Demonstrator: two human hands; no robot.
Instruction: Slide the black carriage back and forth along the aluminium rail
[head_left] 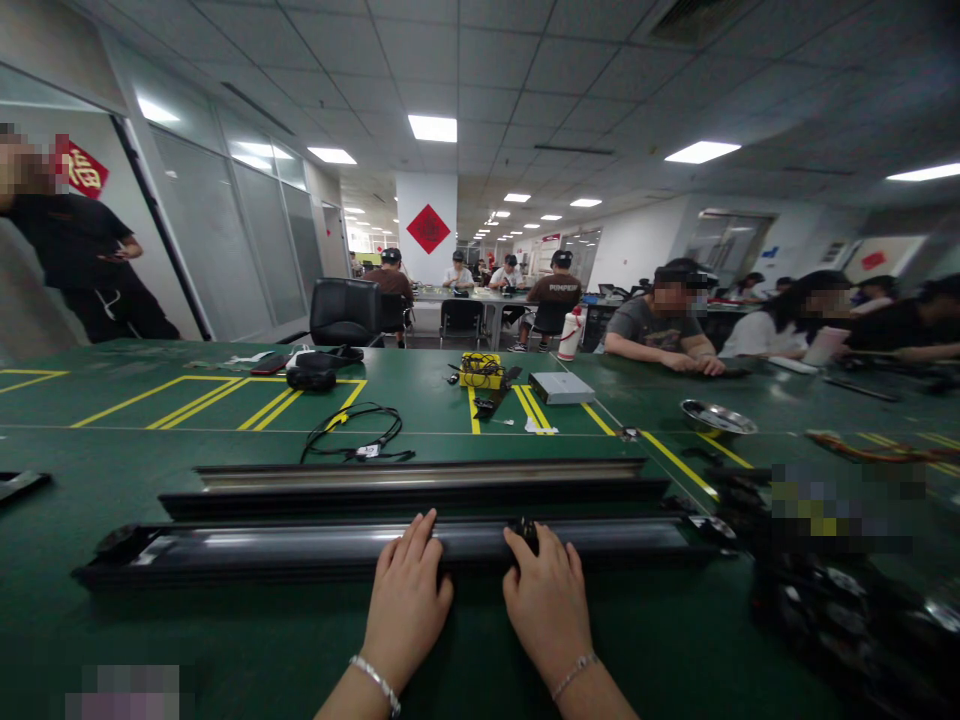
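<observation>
Rails [285, 545] x2, parallel to the surface's [247, 640] far edge; left hand [409, 575] loosely outstretched on one, right hand [549, 582] pinching one black bit [523, 532].

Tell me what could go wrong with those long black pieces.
The left hand might get pinched: it reaches over the near long piece, close to the far long piece. The small black part by the right hand could get knocked away. The looped cable just beyond the far long piece might snag if that shifts.
</observation>
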